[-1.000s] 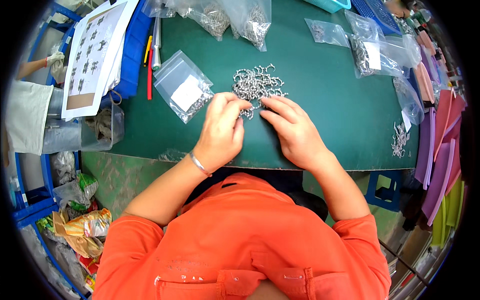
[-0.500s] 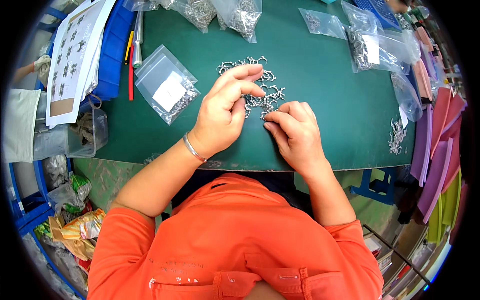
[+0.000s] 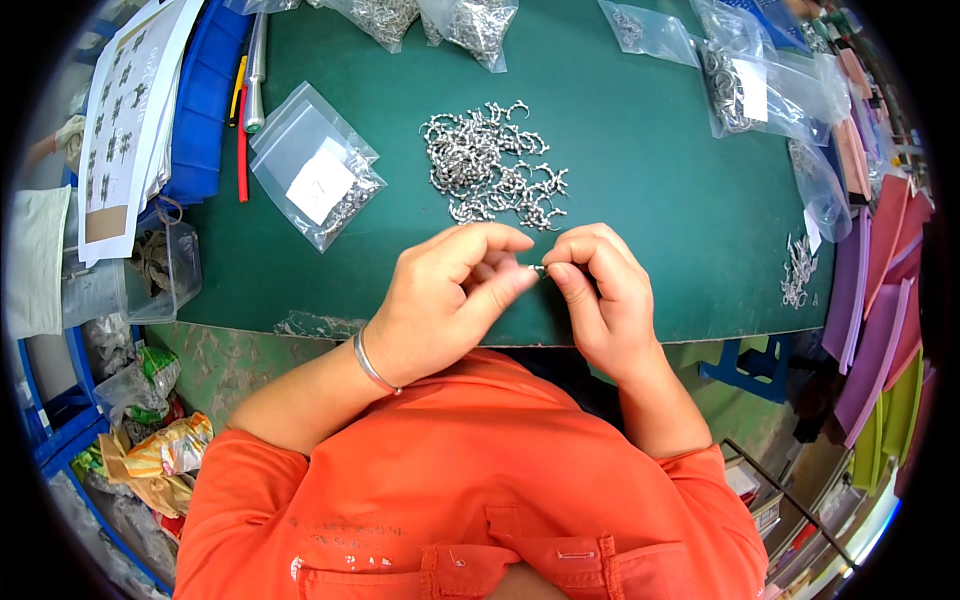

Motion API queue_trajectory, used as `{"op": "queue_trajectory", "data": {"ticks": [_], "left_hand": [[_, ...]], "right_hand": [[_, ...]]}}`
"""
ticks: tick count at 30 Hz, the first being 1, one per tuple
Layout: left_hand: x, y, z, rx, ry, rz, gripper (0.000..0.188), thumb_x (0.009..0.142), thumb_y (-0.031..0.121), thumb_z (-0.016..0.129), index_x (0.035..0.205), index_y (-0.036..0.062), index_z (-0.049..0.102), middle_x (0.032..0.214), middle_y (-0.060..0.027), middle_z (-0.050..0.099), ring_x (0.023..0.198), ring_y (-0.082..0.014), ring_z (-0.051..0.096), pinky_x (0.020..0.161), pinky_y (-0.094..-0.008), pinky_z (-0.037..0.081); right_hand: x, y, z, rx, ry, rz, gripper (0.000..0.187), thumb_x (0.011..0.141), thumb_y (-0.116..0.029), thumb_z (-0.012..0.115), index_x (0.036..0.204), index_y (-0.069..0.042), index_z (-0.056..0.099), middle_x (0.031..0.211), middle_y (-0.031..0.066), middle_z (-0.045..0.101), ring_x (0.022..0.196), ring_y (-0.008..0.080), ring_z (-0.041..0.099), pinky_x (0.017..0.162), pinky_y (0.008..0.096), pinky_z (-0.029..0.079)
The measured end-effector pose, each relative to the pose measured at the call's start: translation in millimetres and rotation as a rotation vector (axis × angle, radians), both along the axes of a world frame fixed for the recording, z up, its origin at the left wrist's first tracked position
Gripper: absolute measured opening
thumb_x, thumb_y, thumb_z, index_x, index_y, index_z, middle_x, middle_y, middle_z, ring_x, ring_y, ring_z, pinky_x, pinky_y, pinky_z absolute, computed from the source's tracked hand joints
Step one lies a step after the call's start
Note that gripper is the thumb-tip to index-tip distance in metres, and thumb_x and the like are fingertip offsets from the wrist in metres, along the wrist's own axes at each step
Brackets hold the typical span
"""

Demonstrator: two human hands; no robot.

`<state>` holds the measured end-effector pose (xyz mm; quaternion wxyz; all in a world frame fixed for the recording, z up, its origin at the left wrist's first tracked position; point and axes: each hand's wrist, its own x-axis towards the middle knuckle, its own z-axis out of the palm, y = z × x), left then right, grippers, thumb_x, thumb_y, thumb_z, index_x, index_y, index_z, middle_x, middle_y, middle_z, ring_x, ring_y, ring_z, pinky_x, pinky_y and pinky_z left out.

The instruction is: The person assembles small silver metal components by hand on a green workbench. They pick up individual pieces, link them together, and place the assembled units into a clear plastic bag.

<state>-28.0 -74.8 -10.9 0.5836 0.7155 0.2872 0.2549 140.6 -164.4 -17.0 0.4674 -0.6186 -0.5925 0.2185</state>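
Near the table's front edge my two hands meet at a small silvery metal piece (image 3: 538,269), mostly hidden by the fingertips. The thumb and bent index finger of my right hand (image 3: 608,300) pinch its right end. My left hand (image 3: 440,290), a bracelet on its wrist, is curled with the thumb tip against the left end. Just beyond the fingers lies a loose pile of small curved, knobbly silvery metal pieces (image 3: 475,160). Left of the pile, a clear zip bag (image 3: 320,180) with a white label holds similar small metal parts.
Filled clear bags (image 3: 478,28) lie along the green table's far edge, with more bags (image 3: 735,95) at far right. A small heap of metal pieces (image 3: 797,272) sits near the right edge. A red pen (image 3: 242,150) lies beside the blue bin (image 3: 205,120) at left.
Both hands have drawn back from the pile toward my body and come together. The small metal piece now shows between their fingertips, and the pile is uncovered.
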Motion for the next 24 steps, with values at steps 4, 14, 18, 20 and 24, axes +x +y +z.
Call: {"op": "queue_trajectory", "data": {"ticks": [4, 14, 18, 20, 24], "left_hand": [[-1.0, -3.2, 2.7, -0.257, -0.012, -0.034, 0.013, 0.091, 0.001, 0.065, 0.104, -0.0029, 0.063, 0.088, -0.0040, 0.064, 0.072, -0.0075, 0.061, 0.063, -0.0204, 0.051], [-7.3, -6.9, -11.6, -0.287, -0.198, -0.037, 0.013, 0.089, -0.010, 0.061, 0.101, -0.0068, 0.061, 0.105, -0.0127, 0.059, 0.089, -0.0172, 0.065, 0.080, -0.0280, 0.057], [-9.1, -9.4, -14.9, -0.301, -0.203, -0.037, 0.017, 0.088, -0.012, 0.061, 0.102, -0.0051, 0.057, 0.101, -0.0128, 0.061, 0.091, -0.0174, 0.065, 0.082, -0.0286, 0.056], [-9.6, -11.4, -14.6, -0.292, -0.203, -0.019, 0.020, 0.087, -0.013, 0.062, 0.104, -0.0040, 0.054, 0.099, -0.0127, 0.062, 0.091, -0.0175, 0.066, 0.082, -0.0291, 0.057], [-9.1, -14.0, -14.0, -0.166, -0.175, 0.013, 0.027, 0.086, -0.012, 0.064, 0.107, -0.0033, 0.051, 0.097, -0.0125, 0.064, 0.090, -0.0182, 0.067, 0.081, -0.0296, 0.057]], "right_hand": [[-3.4, -2.9, -1.0, -0.005, 0.117, -0.005, 0.005, 0.086, 0.001, 0.065, 0.090, -0.001, 0.062, 0.083, 0.0099, 0.063, 0.074, 0.0224, 0.061, 0.065, 0.0311, 0.049], [-6.4, -9.2, -7.5, 0.039, 0.254, 0.033, 0.011, 0.083, 0.004, 0.068, 0.094, 0.002, 0.064, 0.086, 0.0110, 0.068, 0.077, 0.0177, 0.067, 0.067, 0.0274, 0.054], [-18.7, -15.7, -17.4, 0.033, 0.565, -0.035, 0.025, 0.083, 0.007, 0.066, 0.106, 0.002, 0.057, 0.089, 0.0109, 0.069, 0.085, 0.0147, 0.068, 0.074, 0.0261, 0.056], [-17.0, -16.5, -19.9, 0.039, 0.541, -0.012, 0.030, 0.084, 0.008, 0.066, 0.110, 0.002, 0.053, 0.091, 0.0110, 0.069, 0.087, 0.0135, 0.068, 0.076, 0.0262, 0.056], [-19.5, -16.5, -16.6, 0.011, 0.527, -0.071, 0.028, 0.082, 0.008, 0.068, 0.107, 0.002, 0.057, 0.091, 0.0113, 0.070, 0.084, 0.0143, 0.068, 0.074, 0.0267, 0.056]]}}
